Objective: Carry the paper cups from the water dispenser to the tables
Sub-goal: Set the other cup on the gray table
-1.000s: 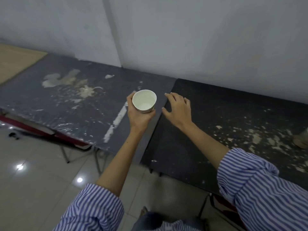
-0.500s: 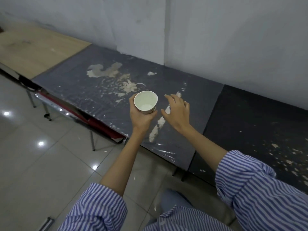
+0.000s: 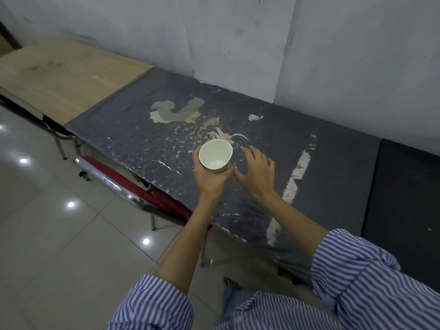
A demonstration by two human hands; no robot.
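A white paper cup (image 3: pixel 215 156) is upright in my left hand (image 3: pixel 209 178), which grips it from below and around its side. It hovers over the worn dark grey table (image 3: pixel 133 139), near that table's middle. Beside the cup, my right hand (image 3: pixel 256 173) is held with fingers spread and holds nothing. Some water shows at the cup's bottom.
A light wooden table (image 3: pixel 59 75) stands to the left, a black table (image 3: pixel 404 198) to the right, all against a white wall. A red chair seat with a chrome frame (image 3: pixel 123 184) is tucked under the grey table's front edge. Shiny tiled floor lies at the lower left.
The view has shifted leftward along the row of tables. The cup and both hands now hover over the grey table's middle instead of the seam with the black table.
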